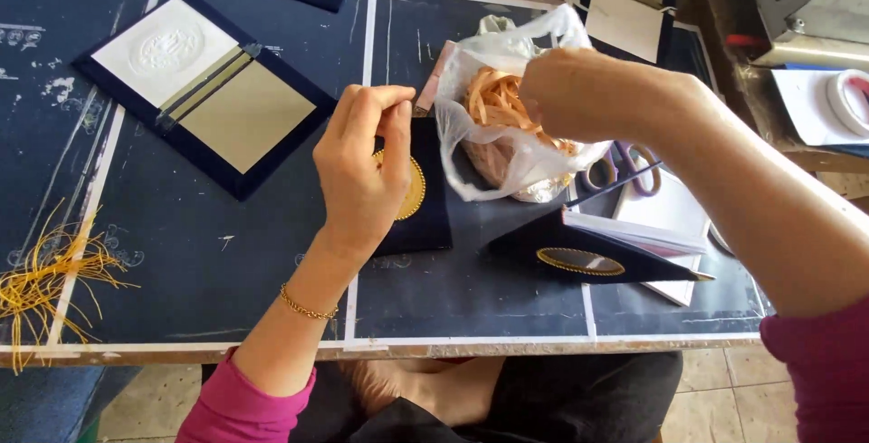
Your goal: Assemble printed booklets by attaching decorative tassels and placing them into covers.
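The left hand [362, 167] hovers with thumb and forefinger pinched narrow at the tips; whether anything thin sits between them cannot be told. Right under that pinch lies a small navy cover [424, 217] with a gold oval emblem [413, 191], partly hidden by the palm. A gold bracelet [306, 305] circles the left wrist.

The right hand [579, 95] reaches into the mouth of a clear plastic bag [489, 171], just right of the left pinch. Its fingers are buried in the bag among tan bands [493, 99], so its grip cannot be told.

Below the right hand stands a second navy folder [588, 257], propped open with white pages and its own gold oval. Behind it lie purple-handled scissors [625, 167]. Well left of the left hand rests an opened cover [204, 90], white and beige panels framed in navy. Further left, at the table's near edge, is a tangle of yellow cord [41, 280]. A tape roll [849, 99] sits far right of the right hand. All rest on a dark blue table [226, 262].
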